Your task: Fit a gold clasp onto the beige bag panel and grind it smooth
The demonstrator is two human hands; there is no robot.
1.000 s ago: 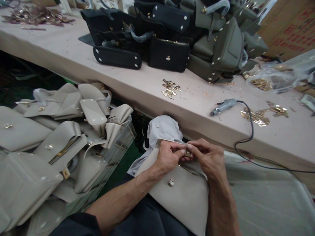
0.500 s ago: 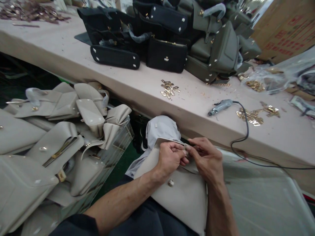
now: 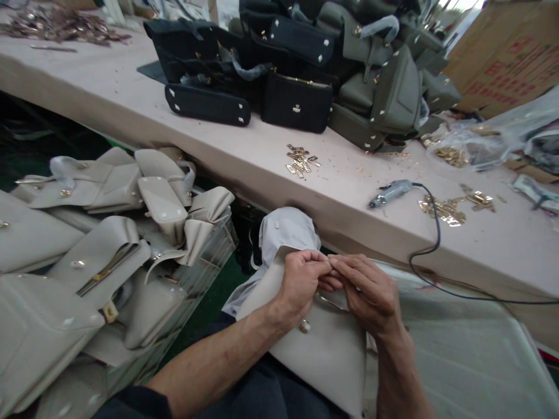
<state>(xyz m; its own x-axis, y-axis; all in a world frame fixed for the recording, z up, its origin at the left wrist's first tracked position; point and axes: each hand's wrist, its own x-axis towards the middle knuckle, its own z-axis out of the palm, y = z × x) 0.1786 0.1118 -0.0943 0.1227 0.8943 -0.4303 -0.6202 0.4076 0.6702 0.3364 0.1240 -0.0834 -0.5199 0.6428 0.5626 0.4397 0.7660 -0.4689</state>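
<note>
A cream handbag (image 3: 325,364) lies across my lap, a small metal fitting (image 3: 304,326) on its front. Over its upper edge, my left hand (image 3: 301,285) is closed in a pinch, thumb against the fingers. Facing it, my right hand (image 3: 369,294) pinches too, and the fingertips of both meet. Whatever sits between them is too small and too covered to make out. Below the fingers, a thin curved edge with a shine (image 3: 329,301) shows at the bag's opening.
On the left, a clear plastic crate (image 3: 209,256) is heaped with cream handbags (image 3: 98,256). The workbench (image 3: 262,157) ahead carries black handbags (image 3: 297,102), olive handbags (image 3: 393,99), gold metal plates (image 3: 301,161) and a corded electric screwdriver (image 3: 391,192). A translucent bin (image 3: 463,349) stands at right.
My right fingers, raised and partly spread before, have folded down against the left fingertips. The small piece glimpsed between the hands is now covered. The bag stays on my lap.
</note>
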